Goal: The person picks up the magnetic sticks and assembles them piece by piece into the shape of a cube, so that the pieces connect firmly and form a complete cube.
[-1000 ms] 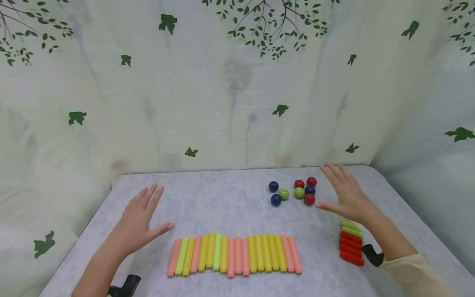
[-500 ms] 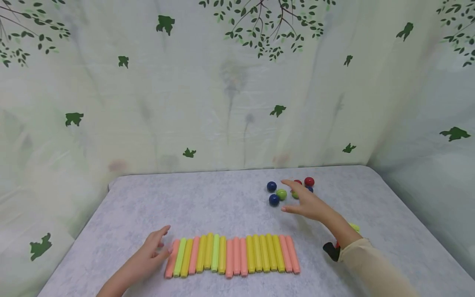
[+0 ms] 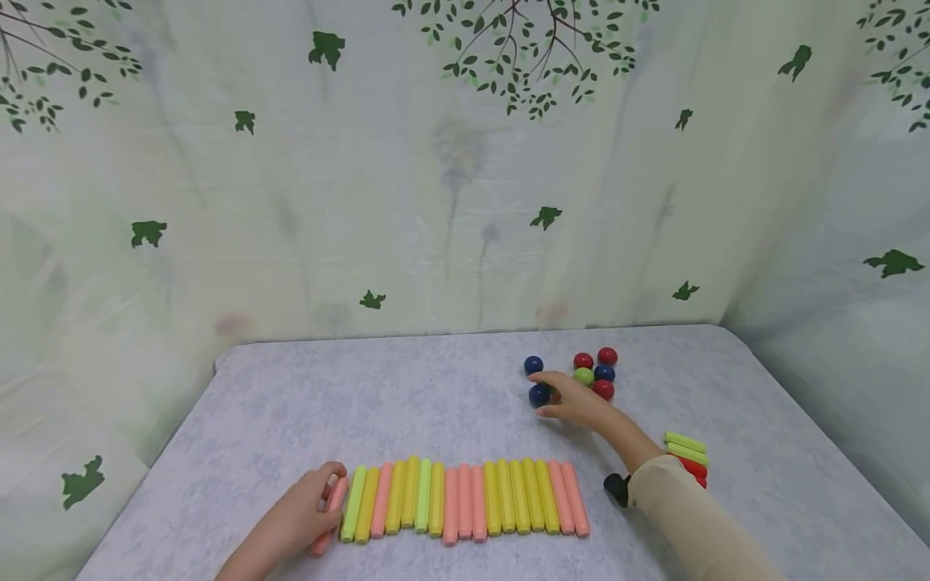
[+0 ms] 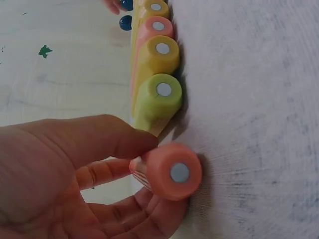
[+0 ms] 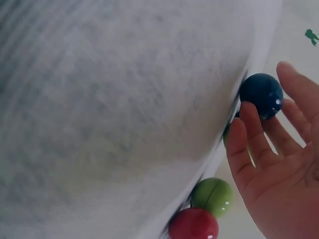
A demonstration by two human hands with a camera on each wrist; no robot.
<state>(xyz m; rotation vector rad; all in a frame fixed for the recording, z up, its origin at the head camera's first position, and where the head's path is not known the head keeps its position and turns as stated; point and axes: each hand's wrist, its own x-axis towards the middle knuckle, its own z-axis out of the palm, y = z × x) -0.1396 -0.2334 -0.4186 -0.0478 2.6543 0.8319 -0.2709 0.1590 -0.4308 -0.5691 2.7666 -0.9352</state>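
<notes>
A row of several pink, yellow and green sticks (image 3: 465, 500) lies side by side near the table's front. My left hand (image 3: 323, 496) grips the pink stick (image 3: 333, 502) at the row's left end. In the left wrist view the thumb and fingers of that hand (image 4: 144, 164) pinch the pink stick (image 4: 172, 172), which has come slightly away from the green stick (image 4: 158, 94). My right hand (image 3: 552, 394) reaches over the balls with straight fingers (image 5: 259, 129) that touch a blue ball (image 3: 539, 394) (image 5: 261, 93). A green ball lies mostly hidden under that hand.
More balls sit just right of my right hand: two red (image 3: 584, 360), one green (image 3: 584, 376), one blue (image 3: 604, 373), another red (image 3: 603, 390), and a blue one (image 3: 534, 365) behind. A small stack of green and red sticks (image 3: 686, 453) lies at the right. A leaf-print curtain (image 3: 465, 202) backs the grey table (image 3: 407, 403).
My left hand came down and back to the row's left end and took hold of the pink stick. My right hand swept left from beside the balls onto the blue ball.
</notes>
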